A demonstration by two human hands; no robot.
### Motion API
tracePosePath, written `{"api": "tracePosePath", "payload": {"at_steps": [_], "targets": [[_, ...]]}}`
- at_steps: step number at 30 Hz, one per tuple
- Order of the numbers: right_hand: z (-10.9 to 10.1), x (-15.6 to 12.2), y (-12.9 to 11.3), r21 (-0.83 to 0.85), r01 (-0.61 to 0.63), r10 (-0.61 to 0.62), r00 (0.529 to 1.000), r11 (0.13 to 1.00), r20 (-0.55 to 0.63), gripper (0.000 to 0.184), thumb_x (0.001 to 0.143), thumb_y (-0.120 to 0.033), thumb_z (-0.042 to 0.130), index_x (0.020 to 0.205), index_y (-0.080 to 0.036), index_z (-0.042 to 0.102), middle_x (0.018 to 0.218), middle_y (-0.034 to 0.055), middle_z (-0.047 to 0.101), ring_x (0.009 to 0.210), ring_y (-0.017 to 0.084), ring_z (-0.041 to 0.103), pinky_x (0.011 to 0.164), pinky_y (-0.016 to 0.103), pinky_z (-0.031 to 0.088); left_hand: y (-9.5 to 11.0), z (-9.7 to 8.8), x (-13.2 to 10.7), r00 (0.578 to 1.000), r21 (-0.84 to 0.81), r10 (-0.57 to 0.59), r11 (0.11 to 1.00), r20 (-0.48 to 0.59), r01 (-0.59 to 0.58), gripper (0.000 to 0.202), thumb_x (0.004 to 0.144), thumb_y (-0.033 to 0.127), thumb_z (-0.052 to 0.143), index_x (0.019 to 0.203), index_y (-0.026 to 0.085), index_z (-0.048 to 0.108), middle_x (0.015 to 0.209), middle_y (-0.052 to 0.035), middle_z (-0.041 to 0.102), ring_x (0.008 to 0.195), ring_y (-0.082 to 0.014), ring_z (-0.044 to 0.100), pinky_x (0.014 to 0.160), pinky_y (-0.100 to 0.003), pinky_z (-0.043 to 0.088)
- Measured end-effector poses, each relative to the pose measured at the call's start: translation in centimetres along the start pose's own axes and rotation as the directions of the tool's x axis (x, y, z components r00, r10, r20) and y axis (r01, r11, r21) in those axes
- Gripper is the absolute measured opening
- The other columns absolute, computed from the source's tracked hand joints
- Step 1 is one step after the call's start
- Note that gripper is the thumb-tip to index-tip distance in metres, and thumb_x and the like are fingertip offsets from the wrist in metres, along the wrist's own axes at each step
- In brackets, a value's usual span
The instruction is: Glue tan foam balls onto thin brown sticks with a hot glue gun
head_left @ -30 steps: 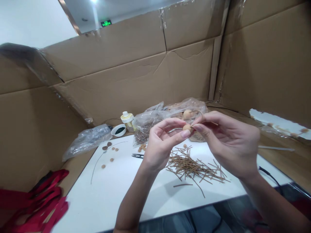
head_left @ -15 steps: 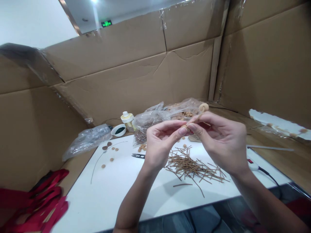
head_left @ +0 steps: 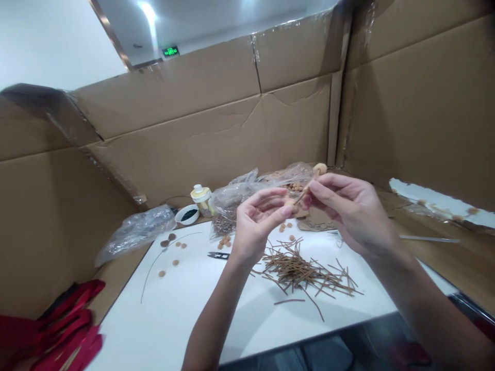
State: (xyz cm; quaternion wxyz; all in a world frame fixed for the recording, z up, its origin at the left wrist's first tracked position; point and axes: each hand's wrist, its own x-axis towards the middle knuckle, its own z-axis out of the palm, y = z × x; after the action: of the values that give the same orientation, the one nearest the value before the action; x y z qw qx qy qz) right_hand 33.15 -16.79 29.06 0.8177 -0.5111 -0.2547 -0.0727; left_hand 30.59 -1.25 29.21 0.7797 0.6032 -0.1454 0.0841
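Note:
Over the white table [head_left: 170,324], my left hand [head_left: 259,216] pinches a tan round piece [head_left: 291,205] between thumb and forefinger. My right hand [head_left: 351,211] closes its thumb and forefinger on a thin brown stem [head_left: 302,195]. One lower end of that stem meets the tan round piece; a second tan bead [head_left: 319,169] sits at its upper end, above my right fingers. Below both hands lies a loose heap of brown sticks [head_left: 297,270]. Black thread snips [head_left: 218,255] rest beside my left forearm, partly hidden by it.
Behind the hands stand clear plastic bags [head_left: 232,198] with brown bits and tan beads. A capped bottle [head_left: 201,198] and a white bowl [head_left: 187,215] of dark green grains are at the back left. Loose tan discs [head_left: 162,273] and a wire [head_left: 145,273] lie left. Cardboard walls [head_left: 193,139] surround the table.
My right hand has drawn back from the left fingertips, baring the stem between them. My left hand keeps its pinch on the tan round piece. The view has tilted slightly.

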Motion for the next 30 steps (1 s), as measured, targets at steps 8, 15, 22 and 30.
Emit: {"api": "tracePosePath", "payload": {"at_steps": [8,15,22,30], "targets": [[-1.0,0.1,-1.4,-0.244,-0.129,0.212,0.912,0.961,0.351,0.015,0.078,-0.019,0.063,0.064,-0.017,0.059,0.06,-0.0007,0.058,0.057,0.01,0.053,0.052,0.023,0.045,0.3,-1.5,0.8,0.989,0.021,-0.067,0.998,0.131,0.065,0.037,0.076,0.041,0.073,0.105,0.019,0.07,0.09,-0.008,0.072,0.08,-0.0162,0.068,0.072,-0.024,0.054],[-1.4,-0.2,-1.5,-0.355,-0.123,0.294,0.825,0.927,0.483,0.014,0.077,-0.017,0.054,0.064,-0.017,0.057,0.062,0.0,0.057,0.06,0.011,0.052,0.055,0.024,0.042,0.3,-0.9,0.5,0.989,0.069,-0.076,0.995,0.127,0.068,0.009,0.07,0.025,0.078,0.077,0.02,0.074,0.076,-0.0024,0.07,0.068,-0.0112,0.064,0.065,-0.022,0.052],[-1.6,-0.4,-1.5,-0.169,-0.379,0.401,0.697,0.91,0.595,0.015,0.071,-0.018,0.05,0.056,-0.019,0.048,0.052,0.0003,0.056,0.049,0.01,0.049,0.051,0.026,0.037,0.2,-0.8,0.3,0.962,-0.05,-0.012,0.998,0.272,0.027,0.023,0.068,0.015,0.078,0.09,0.023,0.072,0.083,-0.0015,0.071,0.069,-0.0102,0.064,0.057,-0.018,0.052],[-0.9,-2.0,-2.0,-0.153,-0.351,0.383,0.857,0.924,0.346,0.015,0.078,-0.015,0.059,0.08,-0.021,0.046,0.063,-0.0061,0.057,0.04,0.005,0.048,0.036,0.016,0.028,0.0,-0.5,0.3,0.978,-0.058,0.029,0.998,0.208,-0.017,0.012,0.066,0.013,0.078,0.075,0.022,0.076,0.071,0.0018,0.068,0.059,-0.006,0.061,0.057,-0.016,0.053]]}}
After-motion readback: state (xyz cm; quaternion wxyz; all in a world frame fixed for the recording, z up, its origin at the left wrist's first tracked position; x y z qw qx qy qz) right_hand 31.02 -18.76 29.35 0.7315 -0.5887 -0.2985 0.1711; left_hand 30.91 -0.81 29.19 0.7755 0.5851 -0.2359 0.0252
